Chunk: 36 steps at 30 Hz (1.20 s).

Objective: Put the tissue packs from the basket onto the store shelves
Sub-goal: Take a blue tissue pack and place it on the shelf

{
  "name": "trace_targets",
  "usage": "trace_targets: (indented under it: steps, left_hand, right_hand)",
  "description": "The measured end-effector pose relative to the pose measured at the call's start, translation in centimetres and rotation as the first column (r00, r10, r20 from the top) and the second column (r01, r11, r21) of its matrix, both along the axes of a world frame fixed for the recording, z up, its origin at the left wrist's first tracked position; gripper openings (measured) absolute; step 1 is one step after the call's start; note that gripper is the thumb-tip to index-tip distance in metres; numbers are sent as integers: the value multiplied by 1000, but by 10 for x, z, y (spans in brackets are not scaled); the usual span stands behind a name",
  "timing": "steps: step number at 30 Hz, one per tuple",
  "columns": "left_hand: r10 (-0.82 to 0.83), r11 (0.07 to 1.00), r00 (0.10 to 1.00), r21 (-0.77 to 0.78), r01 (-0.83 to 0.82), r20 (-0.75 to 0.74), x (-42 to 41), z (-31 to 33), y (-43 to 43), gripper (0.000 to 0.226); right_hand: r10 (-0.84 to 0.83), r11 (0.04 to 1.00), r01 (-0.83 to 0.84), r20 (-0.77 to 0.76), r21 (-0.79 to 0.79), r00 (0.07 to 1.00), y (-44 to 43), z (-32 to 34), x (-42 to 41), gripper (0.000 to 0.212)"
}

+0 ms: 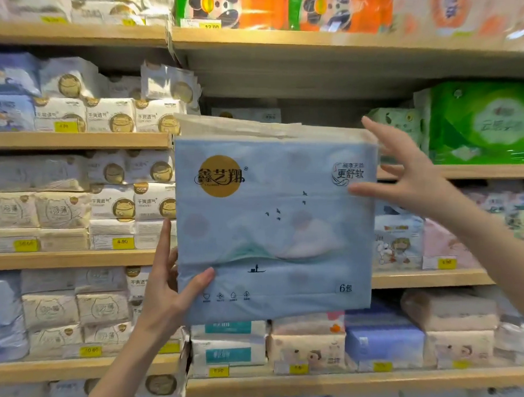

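Note:
A large light-blue tissue pack (273, 226) with a gold round logo is held upright in front of the wooden store shelves (75, 141). My left hand (168, 290) grips its lower left corner, thumb across the front. My right hand (407, 172) is spread open beside the pack's upper right corner, fingertips near its edge, not gripping it. Behind the pack's top is a dark gap (314, 111) on the second shelf, between cream packs and green packs. The basket is out of view.
Cream tissue packs (113, 114) fill the left shelves. Green packs (483, 125) stand at the right on the second shelf. Orange and green packs (264, 7) sit on the top shelf. Pastel packs (383, 344) line the lower shelves, with yellow price tags (122, 242) on the shelf edges.

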<state>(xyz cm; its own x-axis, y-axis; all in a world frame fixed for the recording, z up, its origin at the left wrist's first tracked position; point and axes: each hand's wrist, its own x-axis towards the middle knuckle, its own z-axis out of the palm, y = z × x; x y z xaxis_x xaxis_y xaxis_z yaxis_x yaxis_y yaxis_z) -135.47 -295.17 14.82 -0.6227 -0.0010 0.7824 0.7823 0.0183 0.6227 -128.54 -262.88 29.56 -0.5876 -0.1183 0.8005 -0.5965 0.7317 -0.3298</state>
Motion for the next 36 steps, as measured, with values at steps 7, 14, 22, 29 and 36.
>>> trace_targets:
  steps: [7,14,22,29,36]
  left_hand:
    - [58,998,998,9,-58,15,-35,11,17,91]
    - [94,983,992,-150,-105,-83,-79,54,34,96]
    - [237,918,922,-241,-316,-306,-126,160,38,96]
    - [205,912,891,-251,-325,-405,-154,243,32,89]
    - [247,893,811,-200,-403,-530,-189,269,24,64]
  right_hand:
    - [238,962,-225,72,-155,969,14,-92,-48,104]
    - [235,966,-235,-9,-108,972,27,-75,-104,88]
    - [261,965,-258,-201,41,944,41,27,-159,96]
    - [242,969,-216,-311,116,919,38,102,-187,92]
    - [184,980,-142,-381,136,906,20,128,-215,92]
